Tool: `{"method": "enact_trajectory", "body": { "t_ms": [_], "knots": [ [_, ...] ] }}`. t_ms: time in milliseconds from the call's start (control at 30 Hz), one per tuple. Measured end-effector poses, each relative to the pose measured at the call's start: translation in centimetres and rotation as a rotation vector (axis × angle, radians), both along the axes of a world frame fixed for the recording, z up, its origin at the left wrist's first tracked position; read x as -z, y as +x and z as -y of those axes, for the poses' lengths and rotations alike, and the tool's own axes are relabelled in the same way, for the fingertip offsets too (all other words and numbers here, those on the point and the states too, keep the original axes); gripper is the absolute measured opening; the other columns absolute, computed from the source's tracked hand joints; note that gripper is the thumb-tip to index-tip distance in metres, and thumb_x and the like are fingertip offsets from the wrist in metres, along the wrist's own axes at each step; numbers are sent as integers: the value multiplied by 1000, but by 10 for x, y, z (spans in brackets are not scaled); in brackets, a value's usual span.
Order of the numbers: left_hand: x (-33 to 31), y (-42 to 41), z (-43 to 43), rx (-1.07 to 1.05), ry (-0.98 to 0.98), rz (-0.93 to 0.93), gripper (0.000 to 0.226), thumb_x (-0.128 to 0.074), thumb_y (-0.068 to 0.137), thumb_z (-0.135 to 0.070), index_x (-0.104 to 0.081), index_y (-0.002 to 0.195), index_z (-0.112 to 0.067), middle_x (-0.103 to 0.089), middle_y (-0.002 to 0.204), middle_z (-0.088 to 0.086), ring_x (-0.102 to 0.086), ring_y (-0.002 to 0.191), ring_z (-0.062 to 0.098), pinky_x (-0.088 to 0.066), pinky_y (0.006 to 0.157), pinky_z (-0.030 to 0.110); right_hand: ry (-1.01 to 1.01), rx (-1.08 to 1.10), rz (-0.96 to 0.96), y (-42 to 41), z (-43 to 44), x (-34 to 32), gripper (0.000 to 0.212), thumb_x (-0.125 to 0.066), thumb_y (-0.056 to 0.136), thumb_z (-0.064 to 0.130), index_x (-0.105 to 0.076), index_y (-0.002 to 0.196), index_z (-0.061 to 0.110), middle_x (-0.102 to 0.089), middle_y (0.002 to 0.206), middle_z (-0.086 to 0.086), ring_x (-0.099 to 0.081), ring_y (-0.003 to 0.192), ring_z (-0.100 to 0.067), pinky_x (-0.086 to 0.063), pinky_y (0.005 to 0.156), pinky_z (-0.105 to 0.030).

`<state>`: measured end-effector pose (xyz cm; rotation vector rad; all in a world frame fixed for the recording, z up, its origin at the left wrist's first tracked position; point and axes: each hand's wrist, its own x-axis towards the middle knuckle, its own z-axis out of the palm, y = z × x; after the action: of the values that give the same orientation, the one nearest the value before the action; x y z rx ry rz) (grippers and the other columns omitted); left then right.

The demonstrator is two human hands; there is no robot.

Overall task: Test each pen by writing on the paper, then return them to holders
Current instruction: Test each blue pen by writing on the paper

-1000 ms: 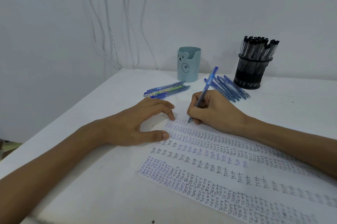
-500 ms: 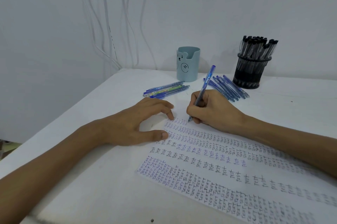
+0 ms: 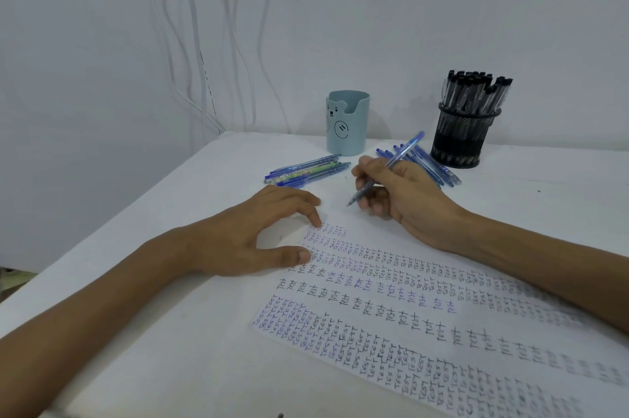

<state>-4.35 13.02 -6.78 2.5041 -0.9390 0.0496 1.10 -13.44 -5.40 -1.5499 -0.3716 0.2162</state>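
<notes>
Blue pen (image 3: 405,153) pinched low on its barrel by right hand (image 3: 405,196), tip near top rows on paper (image 3: 374,325). Left hand (image 3: 245,240) spread, fingertips (image 3: 316,221) pressed on the sheet. Seemed light, rigid, slick; best gripped near tip.

Study desk (image 3: 190,342), mesh pen holder (image 3: 459,142)

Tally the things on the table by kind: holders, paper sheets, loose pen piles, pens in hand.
Holders: 2 (blue cup, mesh holder)
Paper sheets: 1 (paper)
Loose pen piles: 2 (left pile, right pile)
Pens in hand: 1 (pen in right hand)
Total: 6
Pens in the mesh holder are too packed to count.
</notes>
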Motion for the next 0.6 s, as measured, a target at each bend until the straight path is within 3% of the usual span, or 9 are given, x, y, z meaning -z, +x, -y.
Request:
{"method": "enact_trajectory", "body": {
  "t_ms": [67,167,267,367,400,500,600],
  "knots": [
    [1,1,0,-7,-5,13,41,-64,93,-58,-55,131,-47,-43,151,-25,-33,148,8,-28,116,17,65,4,2,-1,0,0,17,-61,101,18,-57,106,3,-67,76,-15,-60,55,-23,-46,47,-21],
    [0,0,1,-4,-10,14,41,-65,93,-56,-55,131,-46,-44,151,-24,-34,147,7,-28,115,15,189,18,-86,-2,-2,-3,20,-62,100,20,-49,109,8,-68,77,-17,-67,57,-25,-56,54,-21],
    [-2,-2,1,4,-1,-16,39,-65,96,-52,-56,132,-41,-43,152,-22,-32,149,10,-28,117,19,161,36,-93,-2,-2,-3,14,-58,103,22,-50,102,11,-67,73,-16,-64,49,-25,-59,56,-31],
    [-5,-5,2,7,5,-37,40,-67,97,-47,-57,134,-36,-42,153,-20,-30,151,11,-26,120,22,51,41,-73,0,-2,-3,17,-58,102,24,-56,111,9,-66,64,-11,-56,41,-18,-50,55,-36],
    [-5,-6,2,7,4,-36,40,-67,97,-46,-57,134,-36,-42,153,-20,-30,151,11,-26,120,22,-14,46,-64,4,0,-6,22,-58,102,28,-59,108,7,-65,61,-10,-53,39,-16,-46,52,-34],
    [-5,-7,2,-4,-3,-45,39,-68,96,-46,-57,133,-37,-42,153,-21,-29,152,11,-26,120,22,-392,80,69,26,14,-22,46,-60,99,44,-63,76,4,-60,53,-10,-45,34,-11,-36,38,-22],
    [-6,-7,2,-12,0,-46,39,-67,96,-47,-57,132,-37,-42,153,-22,-28,152,8,-25,120,21,-712,170,228,55,35,-38,48,-70,92,48,-61,92,1,-68,57,-12,-48,36,-13,-38,36,-18]
  ]
}}
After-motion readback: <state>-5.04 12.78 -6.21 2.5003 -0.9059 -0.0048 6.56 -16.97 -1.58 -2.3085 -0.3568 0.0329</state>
